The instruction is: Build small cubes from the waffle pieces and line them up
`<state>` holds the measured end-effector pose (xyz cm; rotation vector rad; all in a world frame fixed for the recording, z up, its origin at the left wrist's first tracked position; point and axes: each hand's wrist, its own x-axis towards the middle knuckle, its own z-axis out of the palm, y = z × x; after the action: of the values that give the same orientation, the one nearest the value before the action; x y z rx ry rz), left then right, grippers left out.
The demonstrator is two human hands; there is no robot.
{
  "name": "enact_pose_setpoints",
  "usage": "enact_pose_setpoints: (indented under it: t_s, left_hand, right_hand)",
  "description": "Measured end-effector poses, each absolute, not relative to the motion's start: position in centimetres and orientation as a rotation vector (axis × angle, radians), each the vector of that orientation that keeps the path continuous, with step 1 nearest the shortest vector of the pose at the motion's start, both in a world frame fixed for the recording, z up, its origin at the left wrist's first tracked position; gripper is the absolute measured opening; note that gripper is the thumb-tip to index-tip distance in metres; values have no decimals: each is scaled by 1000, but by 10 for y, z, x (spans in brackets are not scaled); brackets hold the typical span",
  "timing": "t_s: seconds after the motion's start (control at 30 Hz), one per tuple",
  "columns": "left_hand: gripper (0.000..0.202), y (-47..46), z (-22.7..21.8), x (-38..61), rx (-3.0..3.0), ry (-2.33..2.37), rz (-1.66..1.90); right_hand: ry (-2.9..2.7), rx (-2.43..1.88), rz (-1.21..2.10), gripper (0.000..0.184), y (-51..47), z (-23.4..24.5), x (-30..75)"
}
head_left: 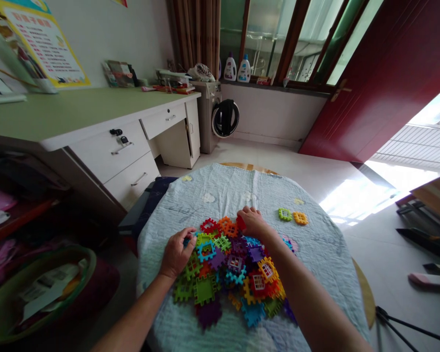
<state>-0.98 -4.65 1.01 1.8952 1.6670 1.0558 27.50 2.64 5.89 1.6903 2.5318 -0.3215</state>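
Observation:
A heap of colourful plastic waffle-shaped interlocking blocks [223,269] lies in the middle of a round table covered by a pale blue quilted cloth [227,190]. My left hand [176,253] rests at the heap's left side, its fingers pinching a small blue block [186,241]. My right hand [253,222] is at the far edge of the heap, its fingertips gripping a red block [241,223]. Apart from the heap, a green block [285,214] and an orange block [299,218] lie side by side on the cloth.
A green-topped desk with white drawers [110,151] stands to the left, and a green basket [36,293] sits on the floor below it. A small washing machine [212,117] stands behind the table. A dark red door [381,78] stands at the right.

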Motion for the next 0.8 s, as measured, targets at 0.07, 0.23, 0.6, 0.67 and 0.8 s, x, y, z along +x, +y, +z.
enact_pose_setpoints:
  t_s: [0.07, 0.23, 0.6, 0.67, 0.8]
  left_hand:
    - [35, -46, 8, -10, 1891, 1670, 1058]
    - [35, -45, 7, -11, 1899, 1671, 1051]
    - [35, -45, 10, -11, 1918, 1681, 1043]
    - [35, -45, 10, -11, 1919, 1686, 1035]
    - [35, -46, 10, -10, 1919, 1693, 1038]
  right_hand:
    - [2547, 1702, -315, 44, 26, 58, 277]
    - [2489, 1927, -316, 47, 37, 57, 304]
    - [2261, 2169, -346, 53, 72, 46, 374]
    - [2271, 2141, -390, 54, 75, 42, 375]
    - [2320, 2154, -461, 65, 81, 43, 387]
